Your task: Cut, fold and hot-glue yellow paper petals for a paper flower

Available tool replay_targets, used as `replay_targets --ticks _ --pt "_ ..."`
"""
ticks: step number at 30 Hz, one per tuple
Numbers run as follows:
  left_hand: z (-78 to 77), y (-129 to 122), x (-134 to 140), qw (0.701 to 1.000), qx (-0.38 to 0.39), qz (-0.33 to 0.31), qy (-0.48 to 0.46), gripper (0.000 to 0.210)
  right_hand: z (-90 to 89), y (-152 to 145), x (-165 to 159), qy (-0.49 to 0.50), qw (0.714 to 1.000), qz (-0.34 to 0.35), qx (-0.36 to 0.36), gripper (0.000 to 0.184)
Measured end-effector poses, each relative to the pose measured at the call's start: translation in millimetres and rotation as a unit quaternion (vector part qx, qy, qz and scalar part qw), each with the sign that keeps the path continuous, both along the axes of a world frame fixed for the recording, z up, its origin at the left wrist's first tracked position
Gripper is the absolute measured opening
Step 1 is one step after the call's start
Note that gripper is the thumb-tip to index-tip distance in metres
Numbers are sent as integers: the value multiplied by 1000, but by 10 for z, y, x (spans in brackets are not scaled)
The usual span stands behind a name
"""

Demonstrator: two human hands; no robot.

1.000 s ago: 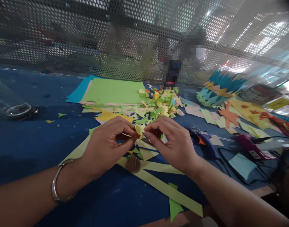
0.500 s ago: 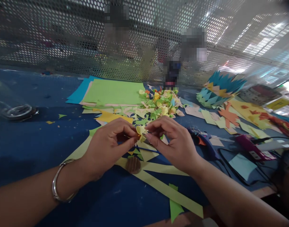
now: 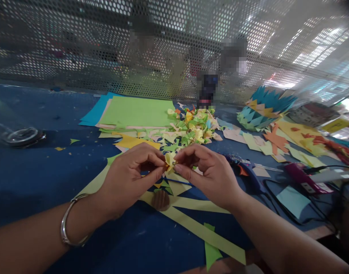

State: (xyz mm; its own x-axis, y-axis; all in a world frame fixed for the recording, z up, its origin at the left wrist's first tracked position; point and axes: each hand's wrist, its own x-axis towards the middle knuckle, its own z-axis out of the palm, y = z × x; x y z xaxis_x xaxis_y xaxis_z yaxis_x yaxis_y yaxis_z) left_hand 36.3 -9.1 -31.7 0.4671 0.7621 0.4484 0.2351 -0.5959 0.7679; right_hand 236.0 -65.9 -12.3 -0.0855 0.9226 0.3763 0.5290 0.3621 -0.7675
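Between my two hands is a small yellow paper flower [image 3: 170, 161] with curled petals. My left hand [image 3: 134, 173], with a silver bangle [image 3: 65, 224] on its wrist, pinches the flower's left side between thumb and forefinger. From the right, my right hand [image 3: 210, 175] has its thumb and fingertips closed on the flower's other edge. Under the hands lie pale yellow-green paper strips [image 3: 203, 226] and a round brown disc [image 3: 160, 200]. Just beyond them spreads a heap of small curled paper pieces [image 3: 195, 127] in green, yellow and orange.
Stacked paper sheets [image 3: 140, 110] lie at the back. A blue glue gun [image 3: 253, 177] rests on the right, near a purple power strip [image 3: 307, 178] and black cables. Behind stands a zigzag paper crown [image 3: 265, 108]. A perforated metal screen [image 3: 106, 49] borders the table.
My right hand's fingertips have come down slightly and closer onto the yellow paper flower. The flower is turned a little, and its petals show more openly. My left hand has barely moved.
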Motion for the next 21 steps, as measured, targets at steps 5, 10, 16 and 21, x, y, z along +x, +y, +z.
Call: replay_targets --ticks 5,10,16,21 --pt "-5 3 -7 1000 13 -2 8 11 -12 5 -7 -7 1000 0 8 7" --pt "13 -4 0 1000 19 3 20 11 -19 -2 1 -12 1000 1 12 8" --pt "23 15 -2 999 9 39 4 13 -21 -11 53 -5 998 -50 47 11" --pt "28 3 -10 998 -2 65 -14 9 -41 -13 12 -46 996 -48 60 7"
